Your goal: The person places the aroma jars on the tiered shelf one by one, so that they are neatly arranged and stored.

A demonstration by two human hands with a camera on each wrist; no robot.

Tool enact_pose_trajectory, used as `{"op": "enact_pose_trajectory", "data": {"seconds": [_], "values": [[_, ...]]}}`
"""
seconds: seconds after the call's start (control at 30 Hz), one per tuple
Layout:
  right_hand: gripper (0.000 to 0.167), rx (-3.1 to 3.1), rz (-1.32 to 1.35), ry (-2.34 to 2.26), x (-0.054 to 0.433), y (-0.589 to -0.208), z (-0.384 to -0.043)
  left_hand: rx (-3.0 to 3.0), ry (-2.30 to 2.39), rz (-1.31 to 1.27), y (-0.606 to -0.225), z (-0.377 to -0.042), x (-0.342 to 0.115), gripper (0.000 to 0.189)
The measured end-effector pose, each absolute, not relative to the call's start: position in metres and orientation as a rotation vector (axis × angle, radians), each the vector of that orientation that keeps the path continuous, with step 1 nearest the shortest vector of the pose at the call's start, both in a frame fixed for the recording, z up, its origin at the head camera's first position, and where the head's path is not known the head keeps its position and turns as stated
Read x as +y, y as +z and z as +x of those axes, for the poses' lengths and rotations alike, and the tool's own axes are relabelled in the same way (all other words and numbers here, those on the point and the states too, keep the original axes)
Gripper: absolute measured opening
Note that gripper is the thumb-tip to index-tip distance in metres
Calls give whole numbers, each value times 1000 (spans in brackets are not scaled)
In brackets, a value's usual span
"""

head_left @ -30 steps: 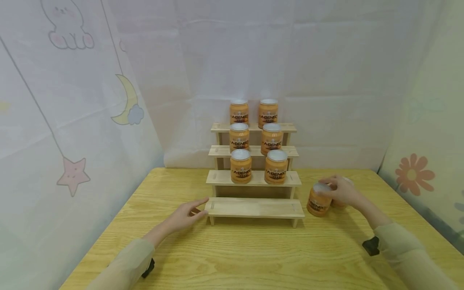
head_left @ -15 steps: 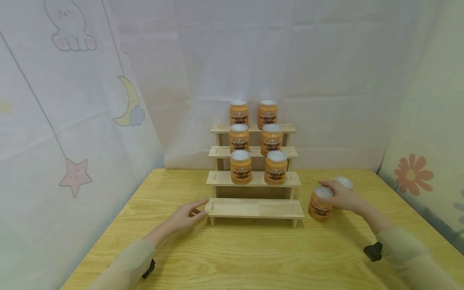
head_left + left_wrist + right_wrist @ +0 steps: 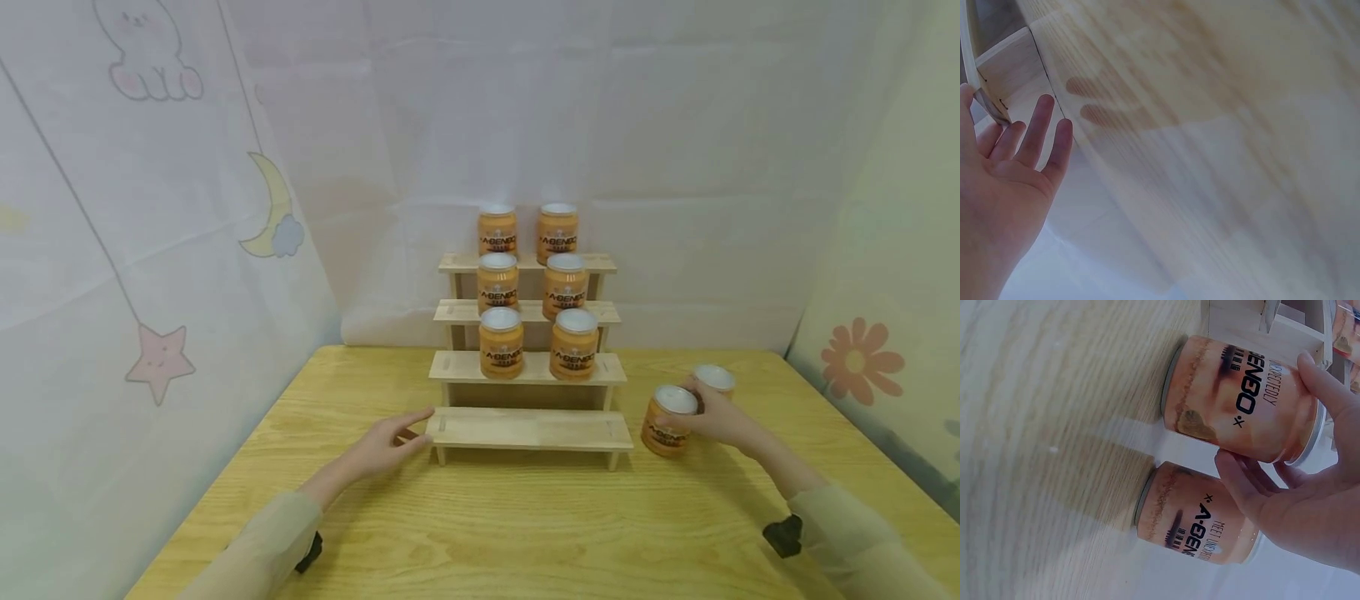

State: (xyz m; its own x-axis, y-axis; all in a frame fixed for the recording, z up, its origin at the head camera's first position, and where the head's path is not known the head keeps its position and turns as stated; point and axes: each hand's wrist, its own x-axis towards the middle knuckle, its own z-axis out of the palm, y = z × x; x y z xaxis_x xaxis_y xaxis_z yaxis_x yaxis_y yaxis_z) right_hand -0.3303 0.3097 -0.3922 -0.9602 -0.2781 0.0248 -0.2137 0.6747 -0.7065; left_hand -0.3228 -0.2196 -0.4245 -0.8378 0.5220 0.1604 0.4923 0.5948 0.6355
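Observation:
In the head view my right hand (image 3: 722, 419) grips an orange can (image 3: 667, 422) with a silver lid, right of the wooden step rack (image 3: 528, 428). The right wrist view shows the thumb on one side of this can (image 3: 1235, 394) and fingers on the other. A second orange can (image 3: 712, 379) stands just behind, partly hidden by the hand. My left hand (image 3: 381, 448) is at the left end of the rack's lowest step, thumb and forefinger touching it, fingers mostly straight. In the left wrist view the left hand (image 3: 1013, 175) has the board's corner (image 3: 999, 112) between thumb and fingers.
Pairs of matching cans stand on the upper three steps, such as the lower-left can (image 3: 501, 346) and lower-right can (image 3: 573, 347). A wood-grain table (image 3: 480, 533) lies beneath. White cloth (image 3: 675, 167) hangs behind, with printed cloth at both sides.
The can by my right hand has shifted slightly right and nearer. The right hand has slid from over its lid to its right side, uncovering more of both lids. The left hand stays put.

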Motion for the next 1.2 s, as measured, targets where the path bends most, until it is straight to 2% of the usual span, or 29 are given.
{"op": "enact_pose_trajectory", "data": {"seconds": [0.23,0.57,0.7,1.07,1.2], "values": [[83,2794,-437,-1160,311,-390,-322,2771,1091,830,-431,-327,-223,56],[64,2862,-475,-1085,308,-386,-308,2750,1108,820,-430,-328,-224,55],[62,2873,-512,-1078,308,-385,-305,2749,1111,835,-431,-328,-225,55],[70,2864,-549,-1017,304,-371,-290,2756,1106,850,-432,-328,-225,55],[69,2844,-602,-1038,298,-359,-286,2750,1121,822,-431,-328,-225,55]]}}
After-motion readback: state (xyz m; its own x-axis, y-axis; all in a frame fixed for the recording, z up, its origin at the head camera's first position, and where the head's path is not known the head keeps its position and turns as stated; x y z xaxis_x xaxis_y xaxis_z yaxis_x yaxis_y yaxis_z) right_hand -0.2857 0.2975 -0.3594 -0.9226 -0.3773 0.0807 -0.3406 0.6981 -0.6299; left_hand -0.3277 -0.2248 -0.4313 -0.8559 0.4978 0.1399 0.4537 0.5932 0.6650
